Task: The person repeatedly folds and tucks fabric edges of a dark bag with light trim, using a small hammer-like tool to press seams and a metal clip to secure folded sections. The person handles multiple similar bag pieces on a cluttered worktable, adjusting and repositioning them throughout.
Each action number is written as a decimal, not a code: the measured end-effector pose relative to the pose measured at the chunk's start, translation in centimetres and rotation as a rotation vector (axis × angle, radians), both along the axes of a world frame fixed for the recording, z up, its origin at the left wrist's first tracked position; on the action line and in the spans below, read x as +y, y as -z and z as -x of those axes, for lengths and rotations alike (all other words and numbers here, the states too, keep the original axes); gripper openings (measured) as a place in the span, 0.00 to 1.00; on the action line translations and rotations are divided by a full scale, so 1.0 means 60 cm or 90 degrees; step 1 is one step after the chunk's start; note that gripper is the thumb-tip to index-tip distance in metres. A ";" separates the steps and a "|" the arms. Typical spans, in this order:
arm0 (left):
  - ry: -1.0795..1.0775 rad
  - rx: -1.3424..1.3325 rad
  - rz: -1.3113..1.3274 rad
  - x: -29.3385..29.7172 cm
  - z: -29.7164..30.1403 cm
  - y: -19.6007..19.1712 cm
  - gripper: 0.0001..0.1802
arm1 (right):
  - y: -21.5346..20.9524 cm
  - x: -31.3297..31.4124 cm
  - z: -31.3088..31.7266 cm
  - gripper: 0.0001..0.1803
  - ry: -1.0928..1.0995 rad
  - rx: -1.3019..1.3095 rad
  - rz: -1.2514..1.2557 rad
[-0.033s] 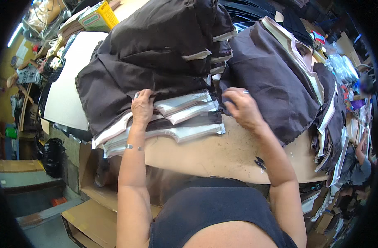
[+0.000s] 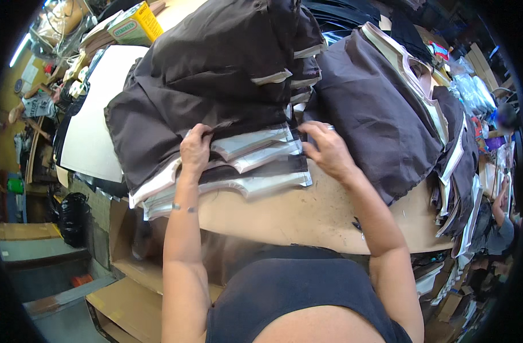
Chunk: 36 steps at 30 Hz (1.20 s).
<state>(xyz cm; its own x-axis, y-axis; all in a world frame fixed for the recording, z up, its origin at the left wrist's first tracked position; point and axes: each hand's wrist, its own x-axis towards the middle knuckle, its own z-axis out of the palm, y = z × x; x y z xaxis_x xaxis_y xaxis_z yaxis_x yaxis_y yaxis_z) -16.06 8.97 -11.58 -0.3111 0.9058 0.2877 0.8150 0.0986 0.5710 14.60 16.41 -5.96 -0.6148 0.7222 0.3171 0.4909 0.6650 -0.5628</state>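
Note:
A stack of dark brown fabric pieces with white-backed, curved edges lies spread before me. My left hand is closed on the top piece's near edge, its fingertips bunching the brown cloth. At the stack's right edge is my right hand, its fingers bent and its thumb apart from them. Its fingertips are close to the white-backed corners; whether they touch is hard to make out. A second pile of brown fabric pieces lies just right of that hand.
Bare tan tabletop shows along the near side, with a small black tool partly hidden by my right forearm. A white sheet and a yellow-green box lie left. Cardboard boxes stand below. Other people are at both sides.
My right hand has moved left, toward the right edge of the stack. My left hand keeps its hold on the cloth, nearly in place.

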 end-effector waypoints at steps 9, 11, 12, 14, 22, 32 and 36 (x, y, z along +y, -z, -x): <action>-0.030 -1.004 -0.354 -0.111 0.101 -0.052 0.14 | 0.054 0.026 0.131 0.39 0.040 -0.083 0.102; -0.025 -1.084 -0.415 -0.133 0.124 -0.084 0.18 | 0.054 0.019 0.137 0.42 0.037 -0.034 0.098; 0.023 -1.073 -0.413 -0.140 0.129 -0.097 0.19 | 0.053 0.016 0.144 0.42 0.021 0.029 0.102; 0.157 -1.045 -0.381 -0.155 0.139 -0.104 0.21 | 0.046 0.002 0.164 0.44 0.007 0.126 0.049; 0.116 -1.014 -0.304 -0.125 0.043 -0.131 0.21 | -0.065 -0.089 0.219 0.31 -0.318 0.082 0.471; 0.110 0.285 -0.250 -0.191 -0.093 -0.172 0.31 | -0.079 -0.108 0.168 0.15 -0.422 0.788 1.310; 0.218 0.070 -0.321 -0.125 -0.192 -0.148 0.30 | -0.078 -0.084 0.096 0.17 -0.234 0.845 1.115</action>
<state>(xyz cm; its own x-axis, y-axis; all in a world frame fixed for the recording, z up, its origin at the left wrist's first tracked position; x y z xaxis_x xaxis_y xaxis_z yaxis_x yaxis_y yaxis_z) -4.53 1.48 -2.72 0.0295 0.6931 0.7202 0.8091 -0.4396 0.3899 8.83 11.39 -1.30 -0.7923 0.6024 -0.0967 -0.5474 -0.7719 -0.3232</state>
